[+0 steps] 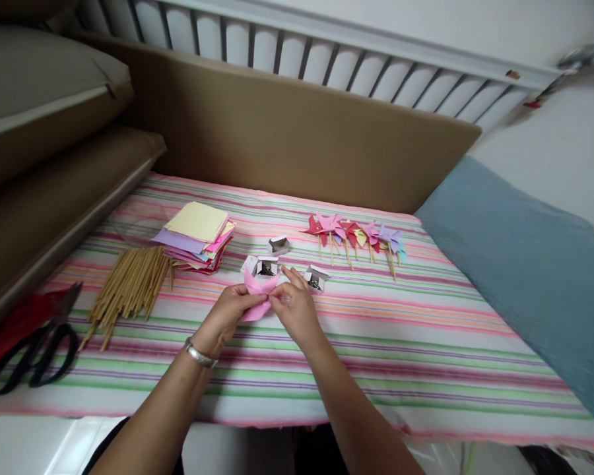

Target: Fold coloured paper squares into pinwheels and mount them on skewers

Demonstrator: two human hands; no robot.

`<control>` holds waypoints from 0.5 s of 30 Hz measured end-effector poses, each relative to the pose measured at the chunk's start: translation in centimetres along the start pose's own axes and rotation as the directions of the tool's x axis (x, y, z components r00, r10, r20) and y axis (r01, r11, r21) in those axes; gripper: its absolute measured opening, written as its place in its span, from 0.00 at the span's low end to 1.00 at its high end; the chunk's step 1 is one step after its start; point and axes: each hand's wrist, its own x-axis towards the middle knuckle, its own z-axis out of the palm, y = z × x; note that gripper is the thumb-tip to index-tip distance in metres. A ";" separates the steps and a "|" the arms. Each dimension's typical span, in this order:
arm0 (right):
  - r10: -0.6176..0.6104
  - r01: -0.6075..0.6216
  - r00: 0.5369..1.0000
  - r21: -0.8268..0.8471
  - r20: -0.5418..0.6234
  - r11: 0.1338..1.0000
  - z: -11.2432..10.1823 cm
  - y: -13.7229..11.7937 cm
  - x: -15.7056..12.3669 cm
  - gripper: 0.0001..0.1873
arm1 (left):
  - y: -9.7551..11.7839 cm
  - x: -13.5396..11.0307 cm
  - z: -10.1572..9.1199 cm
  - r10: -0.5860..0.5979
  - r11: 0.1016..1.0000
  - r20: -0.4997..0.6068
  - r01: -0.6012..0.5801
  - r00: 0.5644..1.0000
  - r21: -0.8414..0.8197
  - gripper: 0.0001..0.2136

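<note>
In front of me a pink paper pinwheel [255, 310] is held up over the striped cloth, its corners curled inward. My left hand [229, 308] grips its left side between thumb and fingers. The thumb and forefinger of my right hand [293, 305] are pinched together at the paper's middle; whether a small pin sits between them is hidden. Just beyond the hands are a small white box [267, 262] of dark metal pins, a second open box [317, 276] with pins on the right, and another small box [278, 245] farther back.
Left of the hands lie a stack of coloured paper squares [198, 222], a heap of thin wooden sticks [129, 284] and black-handled scissors [42, 349]. Several finished pinwheels on sticks [349, 232] lie at the back right. A brown board [297, 125] stands behind the striped cloth [400, 369].
</note>
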 end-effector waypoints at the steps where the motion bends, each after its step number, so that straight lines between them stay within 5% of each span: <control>1: -0.001 0.001 1.000 -0.001 -0.004 1.000 0.1 0.1 0.0 0.04 | -0.1 0.0 0.0 0.007 1.000 -0.008 -0.007 1.000 0.003 0.11; 9: 0.030 -0.029 0.999 0.046 -0.014 0.999 0.2 -0.4 -0.2 0.01 | -0.6 0.4 0.0 0.081 0.996 -0.089 -0.077 0.993 0.046 0.11; 15: 0.111 -0.082 0.985 0.204 -0.134 0.976 -1.0 0.8 0.3 0.09 | 2.2 -0.3 -1.8 0.214 0.977 -0.196 -0.208 0.957 0.054 0.09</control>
